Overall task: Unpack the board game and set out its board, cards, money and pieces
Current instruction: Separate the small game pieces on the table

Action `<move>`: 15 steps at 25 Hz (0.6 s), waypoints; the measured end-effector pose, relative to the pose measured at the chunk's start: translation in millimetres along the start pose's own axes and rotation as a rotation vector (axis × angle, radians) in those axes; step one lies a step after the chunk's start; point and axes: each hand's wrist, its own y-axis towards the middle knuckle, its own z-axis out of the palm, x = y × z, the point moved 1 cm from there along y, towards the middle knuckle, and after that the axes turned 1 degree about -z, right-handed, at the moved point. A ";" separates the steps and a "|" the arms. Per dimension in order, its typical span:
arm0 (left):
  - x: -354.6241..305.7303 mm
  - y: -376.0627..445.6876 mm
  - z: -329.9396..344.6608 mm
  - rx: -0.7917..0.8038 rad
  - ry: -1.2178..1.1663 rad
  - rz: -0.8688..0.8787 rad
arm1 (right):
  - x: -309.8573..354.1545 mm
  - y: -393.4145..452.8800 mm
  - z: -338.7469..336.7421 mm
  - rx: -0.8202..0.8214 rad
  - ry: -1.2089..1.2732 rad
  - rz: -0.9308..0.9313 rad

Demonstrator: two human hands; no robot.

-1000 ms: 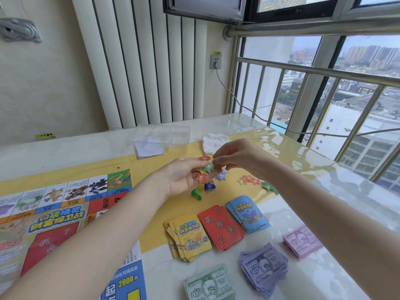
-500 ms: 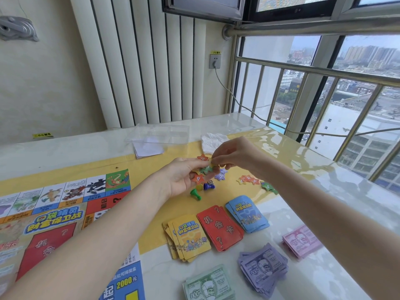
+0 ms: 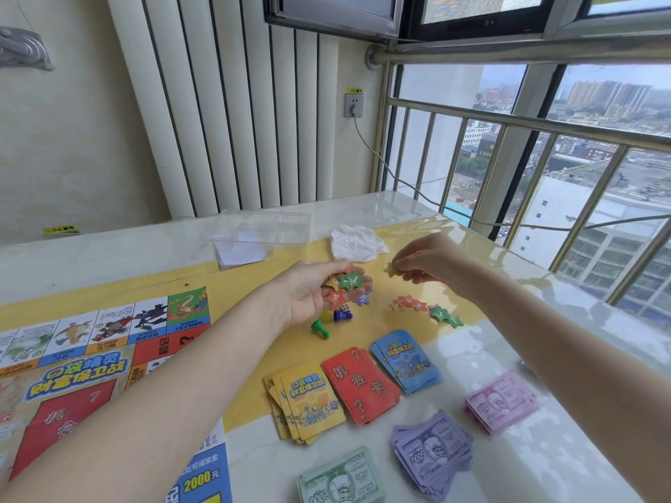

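My left hand (image 3: 312,292) holds a small bunch of star tokens (image 3: 346,283), green and orange, over the yellow mat. My right hand (image 3: 432,261) pinches one yellow star token (image 3: 390,270) just to their right. More star tokens lie on the mat: orange ones (image 3: 408,303), green ones (image 3: 444,316) and a purple one (image 3: 363,298). Pawns (image 3: 328,323) and a die (image 3: 345,308) sit below my left hand. The board (image 3: 90,361) lies at the left. Yellow (image 3: 308,401), red (image 3: 357,383) and blue (image 3: 406,359) card decks and green (image 3: 339,479), purple (image 3: 432,451) and pink (image 3: 501,401) money stacks lie in front.
A clear plastic box (image 3: 261,228) with folded paper (image 3: 241,254) and a crumpled white bag (image 3: 356,243) sit at the back of the table. A railing (image 3: 544,165) and window bound the right side. A cable (image 3: 406,183) runs from a wall socket.
My right hand has pulled away to the right from the bunch in my left hand, taking a yellow star token with it. My left hand has stayed in place.
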 end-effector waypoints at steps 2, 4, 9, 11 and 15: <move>-1.1 -1.1 -2.2 -0.009 -0.002 0.009 | -8.1 7.6 2.5 -0.023 -0.135 0.001; -1.7 -1.7 -5.3 -0.019 -0.016 0.018 | -12.9 13.6 9.3 -0.019 -0.175 -0.005; -1.0 0.0 -12.6 -0.012 0.001 -0.003 | -13.4 20.7 11.0 -0.067 -0.394 -0.132; 0.6 2.2 -12.3 -0.006 -0.007 -0.009 | -8.4 13.5 1.2 0.054 -0.487 -0.239; 5.4 4.5 -4.0 0.022 -0.015 -0.013 | -9.9 -4.0 -8.3 0.260 -0.609 -0.288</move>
